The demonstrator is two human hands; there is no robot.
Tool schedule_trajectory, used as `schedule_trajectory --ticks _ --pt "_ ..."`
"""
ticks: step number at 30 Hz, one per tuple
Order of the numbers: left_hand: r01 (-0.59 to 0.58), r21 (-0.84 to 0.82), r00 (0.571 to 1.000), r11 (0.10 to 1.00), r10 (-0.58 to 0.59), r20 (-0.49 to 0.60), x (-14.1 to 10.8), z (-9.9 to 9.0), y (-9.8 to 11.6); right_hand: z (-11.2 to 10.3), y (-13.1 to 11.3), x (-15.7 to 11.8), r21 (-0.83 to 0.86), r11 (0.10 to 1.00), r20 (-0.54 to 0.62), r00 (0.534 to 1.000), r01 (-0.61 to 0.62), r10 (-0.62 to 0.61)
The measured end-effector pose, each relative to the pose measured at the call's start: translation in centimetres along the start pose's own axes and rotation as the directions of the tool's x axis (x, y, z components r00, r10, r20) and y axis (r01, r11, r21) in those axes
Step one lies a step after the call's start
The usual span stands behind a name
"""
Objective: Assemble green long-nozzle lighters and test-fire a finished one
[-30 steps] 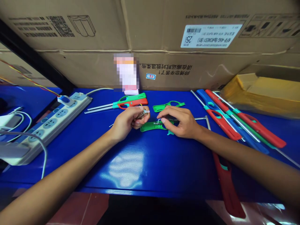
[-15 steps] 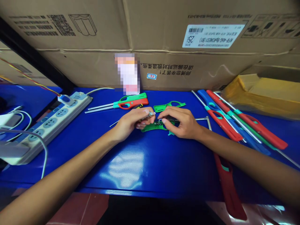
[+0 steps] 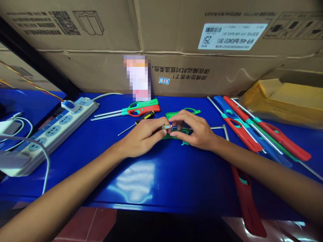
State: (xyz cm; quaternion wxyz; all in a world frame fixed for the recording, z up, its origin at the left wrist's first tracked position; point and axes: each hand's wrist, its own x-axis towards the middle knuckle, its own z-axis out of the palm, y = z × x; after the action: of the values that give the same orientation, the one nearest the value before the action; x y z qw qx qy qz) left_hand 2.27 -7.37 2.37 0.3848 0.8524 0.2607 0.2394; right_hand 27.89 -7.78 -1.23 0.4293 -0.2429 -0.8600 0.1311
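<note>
My left hand and my right hand meet over the middle of the blue bench, with their fingertips pinching a small metal fitting between them. Directly beneath lies a green plastic lighter shell, mostly hidden by my fingers. A second green shell sits just beyond my right hand. Close to my left hand lies a small screwdriver with a black and yellow handle and a thin shaft. An assembled red and green long lighter lies beyond it.
A white power strip with a plugged-in cable lies at the left. Several long lighters lie at the right, near a yellow package. A red handle lies at the front edge. Cardboard boxes stand behind.
My hands have moved closer together, and the fitting now sits between both sets of fingertips. My left hand has shifted right, fully uncovering the screwdriver.
</note>
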Motion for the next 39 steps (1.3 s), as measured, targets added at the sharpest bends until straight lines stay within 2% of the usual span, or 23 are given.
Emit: schedule_trajectory --ticks 2,5,9,14,24,33,39 --pt "-0.04 0.158 0.999 0.987 0.038 0.02 -0.1 0.1 0.2 0.1 0.1 0.0 -0.044 0.999 0.011 1.0 0.022 -0.021" --pt "-0.045 0.317 0.999 0.947 0.034 0.04 -0.3 0.1 0.5 0.3 0.0 -0.1 -0.084 0.995 0.016 0.998 0.058 -0.056" --pt "-0.09 0.414 0.995 0.906 0.068 0.068 -0.4 0.1 0.6 0.2 -0.3 -0.2 0.026 0.998 0.051 0.997 0.057 -0.058" --pt "-0.124 0.448 0.992 0.886 0.099 0.08 -0.4 0.1 0.7 -0.1 -0.3 0.0 0.126 0.99 0.062 0.996 0.056 -0.064" --pt "-0.139 0.582 0.988 0.801 0.153 0.026 -0.5 0.4 1.0 0.0 -0.9 0.1 0.118 0.991 -0.028 0.998 0.063 -0.06" --pt "-0.107 0.58 0.994 0.807 0.106 0.035 -0.6 0.3 1.3 0.2 -0.6 0.0 0.094 0.995 -0.024 1.0 0.017 -0.015" --pt "-0.096 0.579 0.995 0.81 0.092 0.036 -0.7 0.4 1.2 0.2 -0.6 0.0 0.063 0.997 -0.035 0.999 0.039 -0.037"
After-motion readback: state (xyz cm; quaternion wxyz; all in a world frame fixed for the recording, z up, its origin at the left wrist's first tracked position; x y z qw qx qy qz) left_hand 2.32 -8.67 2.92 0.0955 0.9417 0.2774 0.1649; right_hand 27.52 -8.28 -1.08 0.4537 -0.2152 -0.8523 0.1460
